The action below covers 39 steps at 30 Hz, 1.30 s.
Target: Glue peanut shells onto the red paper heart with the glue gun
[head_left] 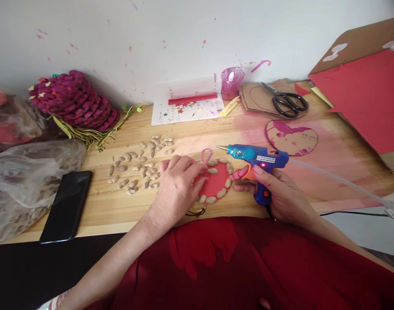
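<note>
My right hand (274, 183) grips a blue hot glue gun (248, 155) by its handle, fingers at the orange trigger. The gun's metal nozzle points left above the work, and a red light glows on its side. My left hand (180, 181) is bent over a red heart-shaped piece (213, 185), its thumb and fingers closed at a peanut on the piece's left side; the hand partly hides it. Peanuts (221, 193) line the edge of the red piece, with another peanut (213, 171) inside that row. A pink loop (206, 156) sticks out at its top.
Loose peanuts (145, 171) lie left of my hand. A phone (67, 206) and plastic bags (38, 172) are farther left, below a pink peanut ornament (83, 103). Behind stand a pink-stained cup (232, 82) and paper with stars (187, 114). Scissors (289, 103) and a cardboard heart (292, 137) lie right.
</note>
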Tool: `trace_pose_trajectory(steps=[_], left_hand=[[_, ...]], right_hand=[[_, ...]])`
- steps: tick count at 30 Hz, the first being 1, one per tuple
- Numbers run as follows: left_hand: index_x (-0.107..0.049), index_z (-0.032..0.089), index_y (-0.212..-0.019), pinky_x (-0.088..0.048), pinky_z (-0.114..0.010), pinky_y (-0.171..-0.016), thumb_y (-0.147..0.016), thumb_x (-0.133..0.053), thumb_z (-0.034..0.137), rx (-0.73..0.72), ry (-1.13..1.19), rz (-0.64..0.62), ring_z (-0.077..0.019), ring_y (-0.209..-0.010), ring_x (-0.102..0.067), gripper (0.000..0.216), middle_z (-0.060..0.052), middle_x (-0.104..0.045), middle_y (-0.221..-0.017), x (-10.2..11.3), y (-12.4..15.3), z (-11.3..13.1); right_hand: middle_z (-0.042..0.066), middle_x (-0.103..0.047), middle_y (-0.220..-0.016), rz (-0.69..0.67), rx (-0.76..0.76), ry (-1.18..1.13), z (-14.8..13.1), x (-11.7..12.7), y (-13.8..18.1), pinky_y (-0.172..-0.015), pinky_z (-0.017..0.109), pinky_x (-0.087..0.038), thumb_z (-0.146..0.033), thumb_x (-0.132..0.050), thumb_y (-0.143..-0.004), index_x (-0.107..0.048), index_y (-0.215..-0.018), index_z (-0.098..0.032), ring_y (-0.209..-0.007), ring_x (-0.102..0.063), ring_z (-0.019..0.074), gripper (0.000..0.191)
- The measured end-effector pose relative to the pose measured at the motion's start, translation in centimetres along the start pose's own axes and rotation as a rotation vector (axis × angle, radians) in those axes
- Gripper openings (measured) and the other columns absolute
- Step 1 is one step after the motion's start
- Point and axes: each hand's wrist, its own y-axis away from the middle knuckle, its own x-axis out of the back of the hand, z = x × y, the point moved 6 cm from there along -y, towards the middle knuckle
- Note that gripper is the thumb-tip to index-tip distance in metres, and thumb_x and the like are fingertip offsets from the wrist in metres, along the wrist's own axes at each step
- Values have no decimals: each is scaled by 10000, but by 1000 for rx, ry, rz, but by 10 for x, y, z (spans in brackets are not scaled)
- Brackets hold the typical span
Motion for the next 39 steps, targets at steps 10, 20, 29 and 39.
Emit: trace_pose_trajectory(steps=[10,20,29,39], left_hand=[[-759,247,-987,-351,-433,-849,-970,-645,256,-46,-17,-9,-253,-951,-593,115,-62,-713,-949,-13,-14,6],[-752,252,-924,-335,-437,-846,-974,-628,238,-45,-17,-1,-253,-929,-584,134,-52,-706,-911,-17,-16,8],[-734,251,-822,-335,-439,-861,-1003,-614,341,23,-48,75,-216,-855,-598,235,-18,-715,-807,10,-12,-11],[-767,253,-970,-348,-416,-823,-1005,-564,232,79,-67,156,-226,-883,-628,207,-28,-753,-895,29,-8,-25]], right_hand=[[66,-806,-925,18,-33,-56,2,2,-1,-796,389,-653,-503,-811,-827,-809,-922,-250,-907,-776,263,270],[70,-804,-948,-7,-19,-35,2,4,-1,-819,370,-642,-512,-788,-845,-806,-841,-249,-896,-775,249,264],[74,-802,-955,-7,-14,-52,4,4,-2,-789,351,-638,-503,-785,-855,-799,-841,-234,-910,-774,252,270],[69,-795,-885,10,-10,-79,1,4,-2,-753,364,-653,-487,-798,-844,-800,-865,-227,-864,-773,257,262]])
